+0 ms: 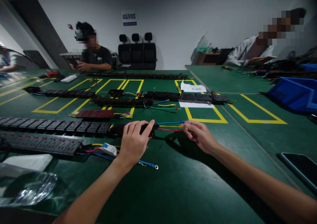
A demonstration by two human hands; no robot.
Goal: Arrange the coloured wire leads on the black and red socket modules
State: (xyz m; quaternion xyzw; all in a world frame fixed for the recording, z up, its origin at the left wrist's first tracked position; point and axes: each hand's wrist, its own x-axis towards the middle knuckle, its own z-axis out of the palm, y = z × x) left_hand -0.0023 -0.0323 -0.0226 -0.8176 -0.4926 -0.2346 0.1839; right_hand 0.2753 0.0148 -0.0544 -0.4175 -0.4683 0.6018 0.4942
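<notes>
My left hand (136, 141) is wrapped over the black end piece of a long socket strip (81, 127), which runs off to the left. From that end come blue, yellow and red wires (169, 126) with terminals at their tips. My right hand (199, 134) pinches the wire ends between thumb and fingers. Nearer to me lies a second socket strip (49, 144), its end fitted with a white-and-blue circuit breaker (109, 149). A loose blue wire with a ring terminal (155, 167) reaches out from under my left wrist.
Several more socket strips (119, 101) lie farther back on the green table (188, 191), among yellow tape outlines. To the right are a blue bin (294, 93) and a phone (300, 168). Clear plastic (29, 187) sits at front left. Other people (97, 57) sit across the table.
</notes>
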